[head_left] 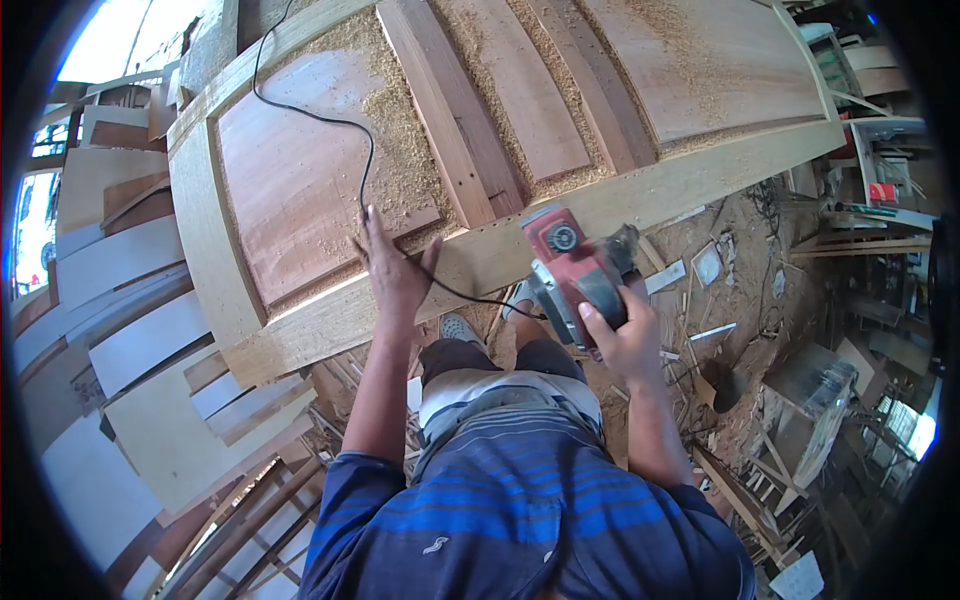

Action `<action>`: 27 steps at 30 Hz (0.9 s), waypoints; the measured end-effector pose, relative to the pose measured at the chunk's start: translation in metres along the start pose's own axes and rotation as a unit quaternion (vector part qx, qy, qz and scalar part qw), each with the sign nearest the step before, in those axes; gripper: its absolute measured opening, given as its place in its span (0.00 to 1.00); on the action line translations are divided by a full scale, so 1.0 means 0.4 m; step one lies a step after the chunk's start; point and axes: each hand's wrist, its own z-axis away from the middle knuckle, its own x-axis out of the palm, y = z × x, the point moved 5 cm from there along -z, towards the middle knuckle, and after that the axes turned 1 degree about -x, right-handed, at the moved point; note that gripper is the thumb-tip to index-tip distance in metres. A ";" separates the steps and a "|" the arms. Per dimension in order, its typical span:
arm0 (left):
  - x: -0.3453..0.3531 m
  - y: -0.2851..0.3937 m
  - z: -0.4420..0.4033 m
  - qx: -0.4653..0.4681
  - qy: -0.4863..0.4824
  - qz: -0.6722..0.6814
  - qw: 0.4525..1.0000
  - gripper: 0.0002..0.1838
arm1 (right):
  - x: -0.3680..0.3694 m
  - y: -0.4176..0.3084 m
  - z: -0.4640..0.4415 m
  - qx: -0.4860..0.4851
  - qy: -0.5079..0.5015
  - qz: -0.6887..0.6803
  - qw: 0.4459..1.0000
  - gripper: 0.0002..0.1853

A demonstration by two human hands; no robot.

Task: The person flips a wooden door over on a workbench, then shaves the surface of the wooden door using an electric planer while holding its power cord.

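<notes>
My right hand [625,325] is wrapped round the handle of a red and black electric planer [575,265], held at the near edge of a panelled wooden door [700,175]. My left hand [400,270] is raised over the door's near rail, fingers spread, with the black power cord [368,165] passing by it. That cord runs from the tool across the left panel to the far edge. Wood shavings [400,115] lie thick on the panels and along two reddish beams [450,110] in the middle.
Stacked boards and panels [140,330] fill the left side. Wood scraps and shavings cover the ground [700,300] at right. A worn wooden stand [810,390] and shelving [890,150] are farther right. My feet are below the door's near edge.
</notes>
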 end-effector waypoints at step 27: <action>-0.080 -0.068 0.034 0.046 -0.042 0.010 0.998 0.59 | 0.269 -0.160 -0.405 -0.009 -0.031 0.005 0.999 0.19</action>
